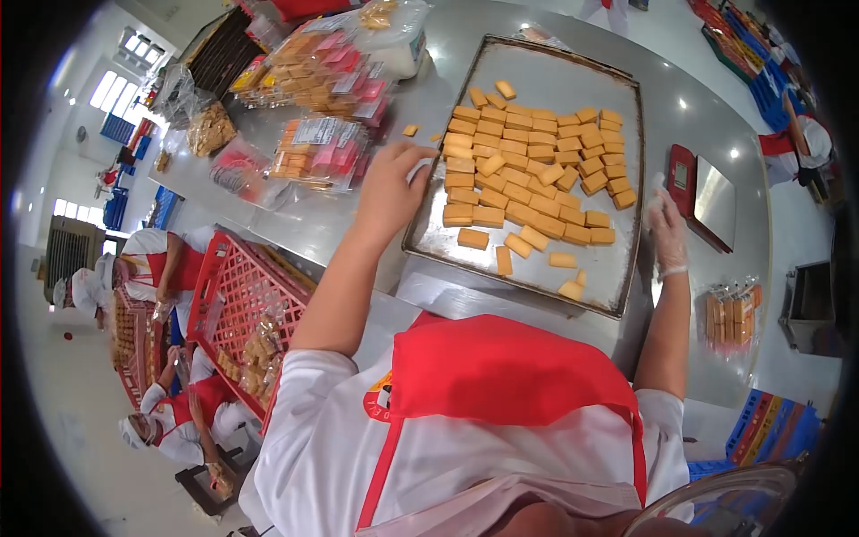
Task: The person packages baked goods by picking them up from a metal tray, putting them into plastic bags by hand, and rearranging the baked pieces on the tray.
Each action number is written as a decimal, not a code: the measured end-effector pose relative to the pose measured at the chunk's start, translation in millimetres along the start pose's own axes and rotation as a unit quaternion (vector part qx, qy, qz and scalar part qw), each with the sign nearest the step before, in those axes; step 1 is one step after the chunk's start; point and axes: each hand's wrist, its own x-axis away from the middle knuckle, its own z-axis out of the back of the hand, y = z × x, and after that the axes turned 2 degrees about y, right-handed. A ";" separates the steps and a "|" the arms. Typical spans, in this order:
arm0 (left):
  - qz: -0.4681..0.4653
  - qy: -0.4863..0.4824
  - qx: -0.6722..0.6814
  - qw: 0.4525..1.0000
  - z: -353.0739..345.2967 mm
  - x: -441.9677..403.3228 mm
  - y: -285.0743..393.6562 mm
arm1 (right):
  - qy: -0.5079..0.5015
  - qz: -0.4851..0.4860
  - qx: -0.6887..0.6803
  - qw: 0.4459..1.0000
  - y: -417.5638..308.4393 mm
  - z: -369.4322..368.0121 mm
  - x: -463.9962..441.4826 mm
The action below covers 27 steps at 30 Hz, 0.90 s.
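A metal tray (537, 304) with a dark rim holds many small rectangular biscuits (514, 148), packed in rows in the middle, with loose ones near its lower edge. My bare left hand (395, 179) is at the tray's left rim, thumb and fingers apart, with nothing seen between them. Beside the right rim is my right hand (667, 233) in a clear plastic glove, its fingers loosely extended and nothing visible in it. Just right of that hand lies a red scale (683, 179) with a shiny plate.
Stacked biscuit packs (322, 148) lie on the steel table (416, 103) at the left, near a white tub (403, 54). Another pack (732, 318) lies at the right. A red crate (228, 300) holds bagged goods at lower left. Co-workers stand at left and far right.
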 end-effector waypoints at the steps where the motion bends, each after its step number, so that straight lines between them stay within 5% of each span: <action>1: -0.031 -0.047 0.002 0.998 4.9 -9.0 6.0 | 0.022 -0.006 -0.025 0.999 11.4 -0.4 -0.5; 5: -0.150 -0.185 -0.010 0.971 -7.0 -32.4 3.9 | 0.072 -0.009 -0.082 0.994 30.9 1.0 3.0; 8: -0.151 -0.261 -0.032 0.953 -18.7 -39.3 -2.8 | 0.073 0.024 -0.008 0.997 22.9 11.4 5.7; 11: -0.115 -0.258 -0.048 0.958 -23.2 -45.3 -2.4 | 0.079 0.028 -0.028 0.996 32.5 10.0 3.7; 14: -0.119 -0.254 -0.058 0.958 -26.2 -49.2 1.2 | 0.039 -0.065 -0.077 0.994 27.5 6.4 6.0; 27: -0.032 -0.268 0.020 0.963 -23.1 -50.2 3.8 | 0.058 -0.013 -0.026 0.998 25.2 2.0 6.5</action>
